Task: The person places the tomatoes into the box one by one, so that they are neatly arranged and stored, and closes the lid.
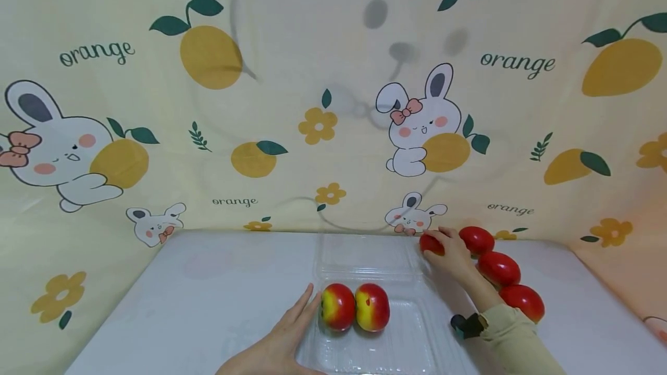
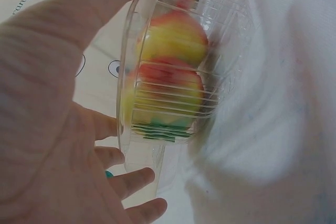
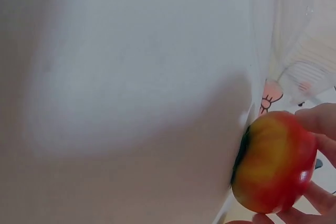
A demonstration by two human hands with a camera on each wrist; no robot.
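My right hand holds a red-and-yellow persimmon by its sides, fingers curled around it, at the far right of the clear plastic box. Its green calyx faces the table in the right wrist view. My left hand lies along the left side of the clear plastic clamshell box, fingers extended and spread. Inside the box two persimmons, a left one and a right one, sit side by side in the back left part. In the left wrist view they show through the ribbed wall.
Three more red persimmons stand in a row on the right: a far one, a middle one and a near one. The box's lid lies folded back. A printed cloth hangs behind the white table.
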